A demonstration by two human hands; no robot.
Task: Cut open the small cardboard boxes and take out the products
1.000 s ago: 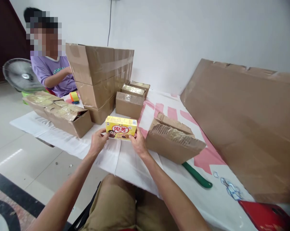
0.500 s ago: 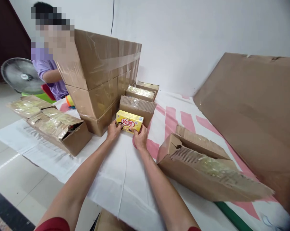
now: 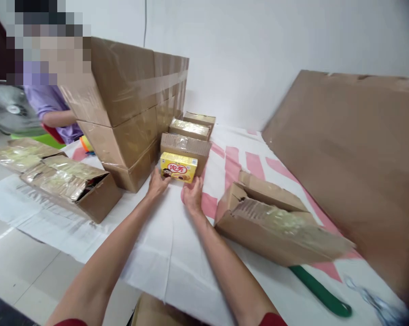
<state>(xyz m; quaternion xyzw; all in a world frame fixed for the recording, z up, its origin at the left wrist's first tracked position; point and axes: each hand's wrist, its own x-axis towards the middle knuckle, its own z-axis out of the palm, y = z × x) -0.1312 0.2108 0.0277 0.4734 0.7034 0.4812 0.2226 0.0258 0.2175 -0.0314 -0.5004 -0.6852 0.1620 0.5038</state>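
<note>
A small yellow box [image 3: 178, 166] with red lettering stands on the white sheet against the front of a small brown carton [image 3: 185, 146]. My left hand [image 3: 156, 183] touches its lower left corner with curled fingers. My right hand [image 3: 192, 195] lies just below its right end, fingers loosely spread, with its fingertips at the box's lower edge. Neither hand is lifting the box.
A tall stack of taped cartons [image 3: 130, 108] rises left of the yellow box. An open carton [image 3: 68, 185] lies at the left, another [image 3: 275, 226] at the right. A large flat cardboard sheet [image 3: 354, 172] leans on the wall. A person in purple [image 3: 51, 111] sits behind, beside a fan [image 3: 11, 108].
Both hands carried the yellow box forward from near my lap and set it down against the small brown carton. My right hand has since loosened off its end.
</note>
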